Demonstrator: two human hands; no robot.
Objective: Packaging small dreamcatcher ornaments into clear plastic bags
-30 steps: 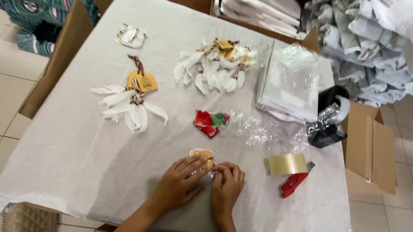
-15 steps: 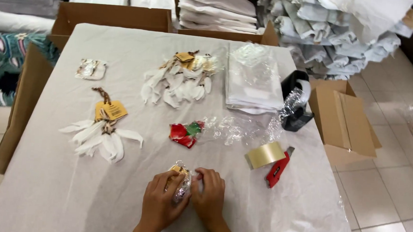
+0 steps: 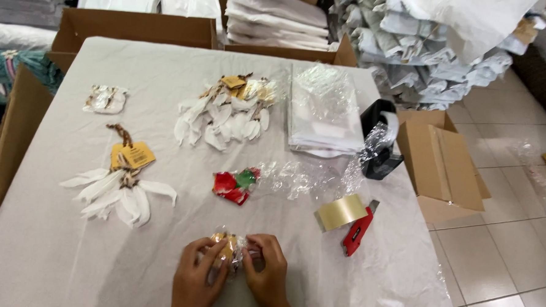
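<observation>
White cloth covers a table (image 3: 48,248) ringed by open brown cardboard boxes (image 3: 131,27), with stacks of folded pale fabric (image 3: 273,15) along the far side and a tiled floor to the right.

Head view. At the near edge, the left hand (image 3: 197,279) and right hand (image 3: 267,279) meet over a small tan ornament wrapped in clear crinkled plastic (image 3: 227,246); the fingers of both hands curl narrowly around it, pinching the wrap from either side, and the wrapped piece sits just above the cloth between the thumbs. Far and slightly left of the hands lies a red-and-green ornament (image 3: 235,185), with loose clear plastic bags (image 3: 302,176) trailing to its right. At left rests a white feather ornament with a tan card tag and a brown cord (image 3: 121,187); farther off, near the left far corner, lies a small wrapped pale ornament (image 3: 105,99). A heap of white feather ornaments with tan tags (image 3: 226,111) occupies the far middle, beside a flat stack of clear plastic sleeves (image 3: 324,110). To the right stand a black tape dispenser (image 3: 381,143), a roll of tan packing tape (image 3: 341,212) and, touching the roll, a red utility knife (image 3: 357,232).
</observation>
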